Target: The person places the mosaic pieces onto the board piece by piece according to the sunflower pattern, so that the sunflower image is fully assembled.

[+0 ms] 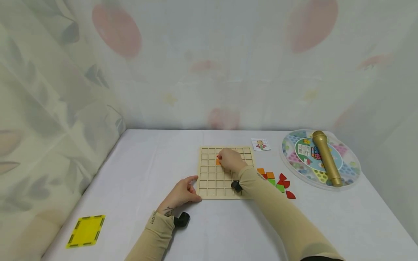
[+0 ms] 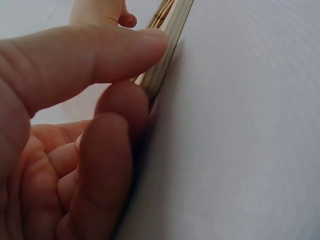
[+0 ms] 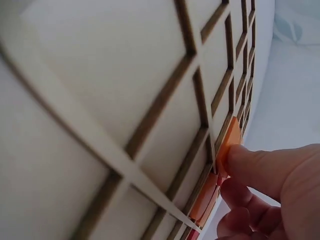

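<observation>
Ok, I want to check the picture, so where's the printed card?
In the head view, the printed card lies just off the far right corner of the grid board, left of the gold microphone.

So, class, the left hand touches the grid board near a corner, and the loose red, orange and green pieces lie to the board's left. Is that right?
The side is wrong: the loose pieces lie to the right of the grid board, as the head view shows. The left hand does touch the board near a corner.
</observation>
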